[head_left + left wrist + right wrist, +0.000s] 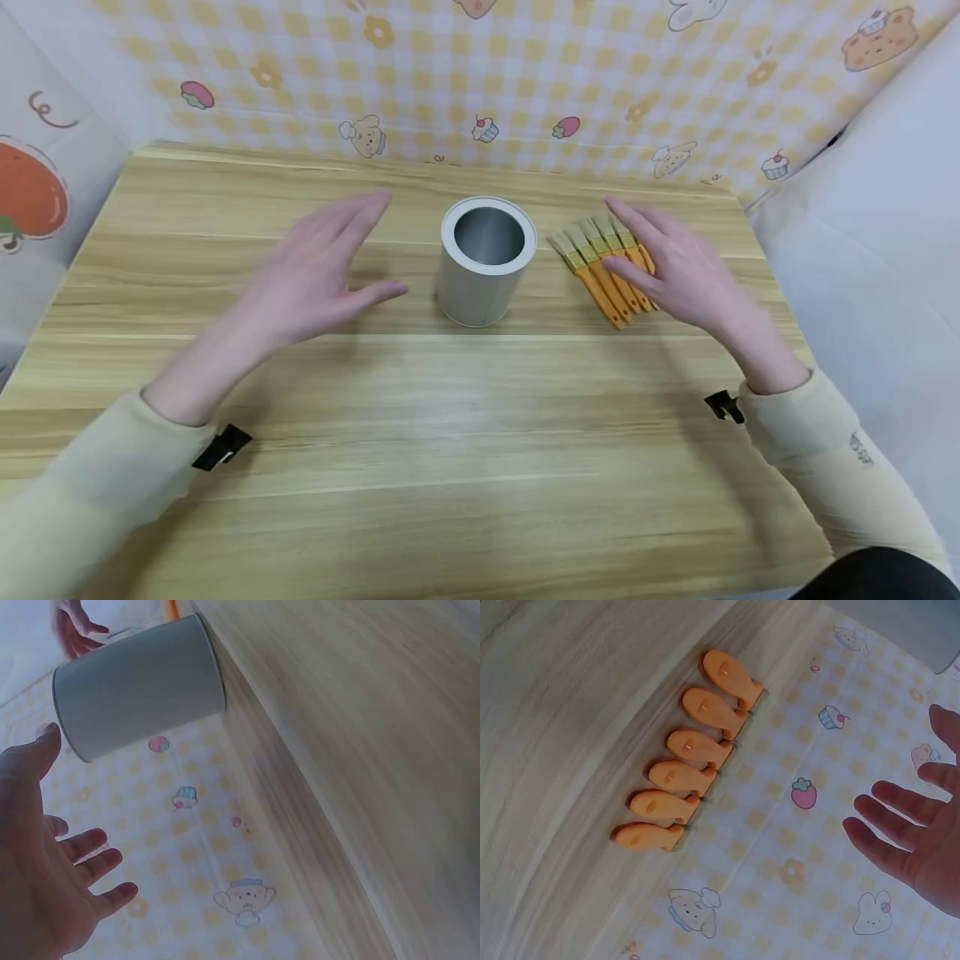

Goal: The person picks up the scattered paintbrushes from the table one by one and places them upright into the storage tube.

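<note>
"What is on the left?"

"A person's bare left hand (315,271), in a long cream sleeve (97,492), is held over a pale wood-grain tabletop (450,433). It is unclenched and free, fingers extended, thumb spread away from them."

"And in the middle?"

"A light grey, smooth cylindrical can (476,296) with a round hole in its top stands upright on the tabletop, near the left hand but apart from it. Behind hangs a yellow-and-white checked sheet (450,50) printed with cartoon animals and cupcakes."

"Further right?"

"Six flat, orange-handled paintbrushes (606,279) with pale bristles lie side by side near the can, bristles toward the tabletop's far edge."

"And beyond those?"

"The bare right hand (678,271), also unclenched and free, thumb apart, is held above the paintbrushes, partly hiding them from the head camera."
</note>
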Demonstrator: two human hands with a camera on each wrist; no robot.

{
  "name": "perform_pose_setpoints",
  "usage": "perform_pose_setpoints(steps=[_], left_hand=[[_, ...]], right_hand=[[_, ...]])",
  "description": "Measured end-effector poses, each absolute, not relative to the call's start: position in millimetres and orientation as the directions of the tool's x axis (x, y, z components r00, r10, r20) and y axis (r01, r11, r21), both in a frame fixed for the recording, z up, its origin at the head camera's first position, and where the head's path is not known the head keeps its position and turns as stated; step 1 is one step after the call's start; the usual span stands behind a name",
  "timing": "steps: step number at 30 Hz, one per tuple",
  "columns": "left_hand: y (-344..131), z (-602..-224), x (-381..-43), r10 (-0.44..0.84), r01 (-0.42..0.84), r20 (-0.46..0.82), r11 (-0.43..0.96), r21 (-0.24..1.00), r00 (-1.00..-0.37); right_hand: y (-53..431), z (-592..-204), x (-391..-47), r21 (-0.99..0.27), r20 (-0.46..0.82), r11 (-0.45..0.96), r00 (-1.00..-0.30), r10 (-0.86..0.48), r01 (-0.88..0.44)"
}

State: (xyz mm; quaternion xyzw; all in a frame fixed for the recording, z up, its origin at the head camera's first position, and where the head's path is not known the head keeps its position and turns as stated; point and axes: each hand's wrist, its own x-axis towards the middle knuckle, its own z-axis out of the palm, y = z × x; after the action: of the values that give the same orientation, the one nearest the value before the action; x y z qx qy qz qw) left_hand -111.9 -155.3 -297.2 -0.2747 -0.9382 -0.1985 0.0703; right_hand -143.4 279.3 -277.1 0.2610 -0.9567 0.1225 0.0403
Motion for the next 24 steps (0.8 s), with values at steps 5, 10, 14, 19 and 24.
perform_pose_setpoints(steps=[5, 10, 14, 19, 24], left_hand=[[-137, -299, -119, 0.475, 0.545, 0.266, 0.738, 0.398, -0.839], [-117, -302, -124, 0.437, 0.469, 0.2, 0.692, 0.549, -0.877], [-101, -307, -128, 0.415, 0.392, 0.134, 0.634, 0.666, -0.9], [-87, -314, -134, 0.4, 0.333, 0.114, 0.536, 0.776, -0.909], [-79, -320, -135, 0.389, 0.327, 0.142, 0.466, 0.822, -0.91]], right_hand=[[275, -286, -149, -0.243, 0.183, 0.82, -0.855, -0.486, -0.518], [271, -300, -155, -0.292, 0.191, 0.8, -0.852, -0.488, -0.524], [269, -312, -158, -0.334, 0.144, 0.8, -0.866, -0.479, -0.498], [266, -322, -161, -0.362, 0.029, 0.823, -0.888, -0.459, -0.437], [264, -329, -166, -0.37, -0.055, 0.843, -0.896, -0.44, -0.391]])
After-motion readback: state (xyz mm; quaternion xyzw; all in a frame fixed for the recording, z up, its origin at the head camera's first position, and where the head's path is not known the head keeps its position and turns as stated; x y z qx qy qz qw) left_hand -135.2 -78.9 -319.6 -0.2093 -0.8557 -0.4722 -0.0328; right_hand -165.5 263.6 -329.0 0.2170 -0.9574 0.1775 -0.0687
